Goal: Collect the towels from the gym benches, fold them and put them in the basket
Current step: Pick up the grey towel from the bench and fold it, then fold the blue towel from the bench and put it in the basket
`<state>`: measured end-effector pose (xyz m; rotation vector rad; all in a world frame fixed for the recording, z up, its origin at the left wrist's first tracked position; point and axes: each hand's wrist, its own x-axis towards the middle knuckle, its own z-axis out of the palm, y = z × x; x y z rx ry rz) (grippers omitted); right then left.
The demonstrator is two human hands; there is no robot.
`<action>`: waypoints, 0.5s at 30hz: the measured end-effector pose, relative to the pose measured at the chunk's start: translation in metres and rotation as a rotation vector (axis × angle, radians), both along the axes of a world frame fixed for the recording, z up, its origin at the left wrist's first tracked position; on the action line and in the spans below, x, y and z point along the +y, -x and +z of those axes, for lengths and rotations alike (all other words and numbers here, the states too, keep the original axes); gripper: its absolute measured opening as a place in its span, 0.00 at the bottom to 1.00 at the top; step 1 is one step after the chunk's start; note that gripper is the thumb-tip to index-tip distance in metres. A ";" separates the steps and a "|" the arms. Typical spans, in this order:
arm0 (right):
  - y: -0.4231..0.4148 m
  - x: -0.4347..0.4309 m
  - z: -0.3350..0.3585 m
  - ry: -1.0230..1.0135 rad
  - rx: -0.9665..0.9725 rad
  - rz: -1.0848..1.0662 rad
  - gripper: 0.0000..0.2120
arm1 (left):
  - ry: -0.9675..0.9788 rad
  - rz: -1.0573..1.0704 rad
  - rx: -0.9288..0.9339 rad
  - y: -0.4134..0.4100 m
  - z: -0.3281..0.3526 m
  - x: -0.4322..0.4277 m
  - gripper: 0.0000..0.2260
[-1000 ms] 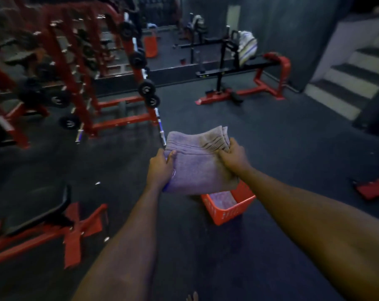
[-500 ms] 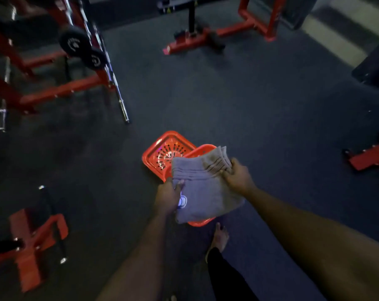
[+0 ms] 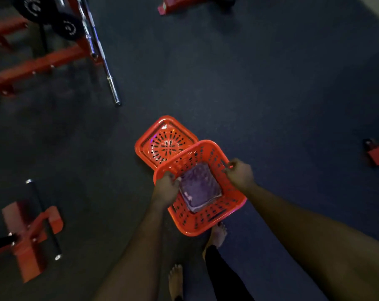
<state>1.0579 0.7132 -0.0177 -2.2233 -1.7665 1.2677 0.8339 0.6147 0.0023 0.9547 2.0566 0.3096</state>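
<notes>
Below, both forearms reach down and forward over the dark rubber floor [image 3: 260, 94]. Each hand is curled closed on a rim of the orange perforated plastic basket [image 3: 202, 222]: left hand [image 3: 165, 189] on the left edge, right hand [image 3: 239, 173] on the right. One folded purple-grey towel [image 3: 200, 186] lies flat inside, beside the orange perforated lid [image 3: 160, 141].

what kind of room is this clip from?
Most likely a gym weight area: a steel barbell leans on a red rack frame hung with black weight plates, over a dark floor.
</notes>
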 end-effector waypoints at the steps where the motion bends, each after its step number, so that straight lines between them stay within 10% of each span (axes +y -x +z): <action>1: -0.004 0.000 0.009 -0.018 0.028 -0.033 0.14 | -0.037 -0.034 -0.009 -0.003 0.012 0.006 0.10; 15: -0.137 -0.129 0.213 -0.416 0.281 -0.740 0.04 | -0.482 -0.782 -0.190 -0.137 0.177 0.054 0.10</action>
